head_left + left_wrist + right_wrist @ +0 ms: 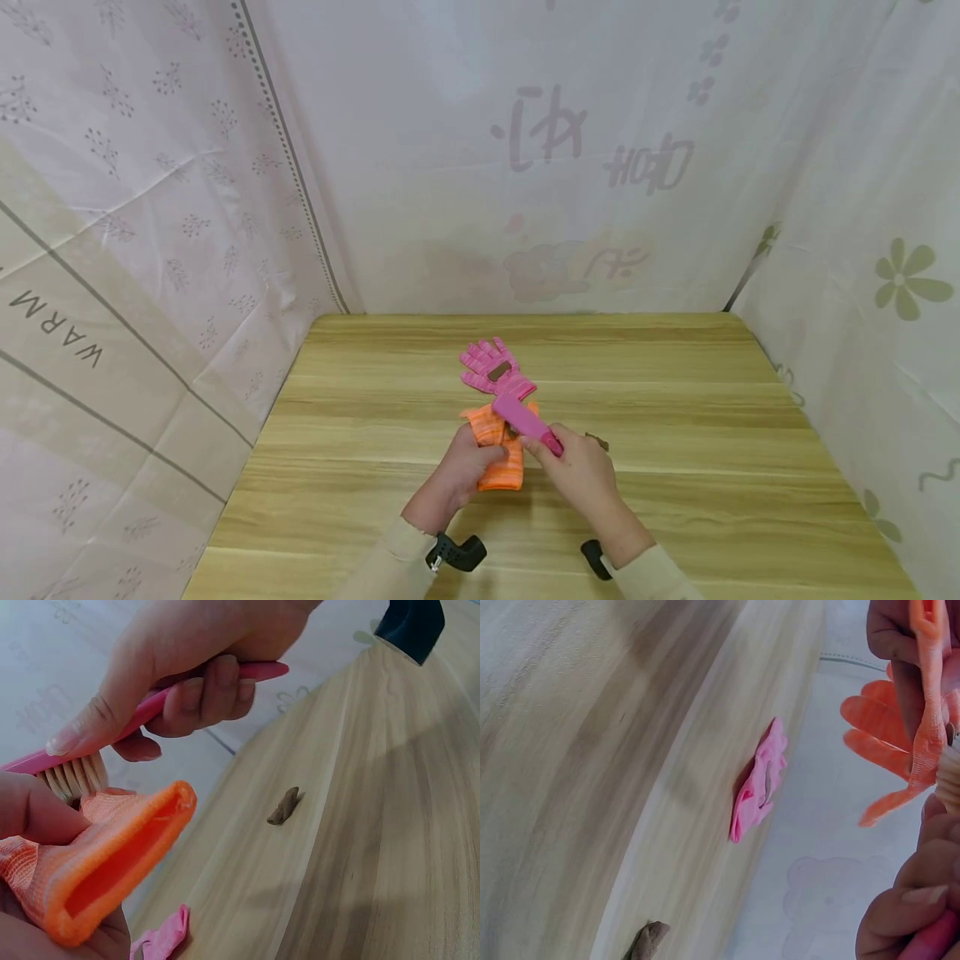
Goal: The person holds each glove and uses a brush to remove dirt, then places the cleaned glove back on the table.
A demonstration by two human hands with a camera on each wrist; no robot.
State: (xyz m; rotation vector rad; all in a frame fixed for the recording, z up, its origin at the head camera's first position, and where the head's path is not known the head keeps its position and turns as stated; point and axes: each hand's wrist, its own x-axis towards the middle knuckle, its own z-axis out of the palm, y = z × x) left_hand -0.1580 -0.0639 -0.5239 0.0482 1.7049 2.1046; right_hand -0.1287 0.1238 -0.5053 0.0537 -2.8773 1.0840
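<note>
Gripping the pink brush [522, 418] by its handle, the R hand [581, 467] is holding it across the orange glove [501, 477], w/ the bristles [75, 778] facing the cloth; that brush-to-glove relation is prob. what counts most here. The brush's long axis is running diagonally, handle at near right, head at far left, while the glove's length is running approx. near to far, cuff at the near end. The glove is sitting left of the R hand, raised off the table [337, 500], and the L hand [467, 462] is the nearer one, being right on it. The bristles are seemingly meeting the cloth by a dark patch [512, 431], tho the exact contact pt. is partly hidden. Re grips: the L hand is pinching the glove, thumb on top & fingers beneath, and the cuff's mouth is gaping a bit; the R hand is curling its fingers firmly round the handle, w/ the thumb stretching along the brush's back. Just beyond the brush head, a pink glove [513, 385] is lying flat on the table, fingers pointing far & left. A small brown lump [284, 806] is resting on the table too, just right of the R hand.
</note>
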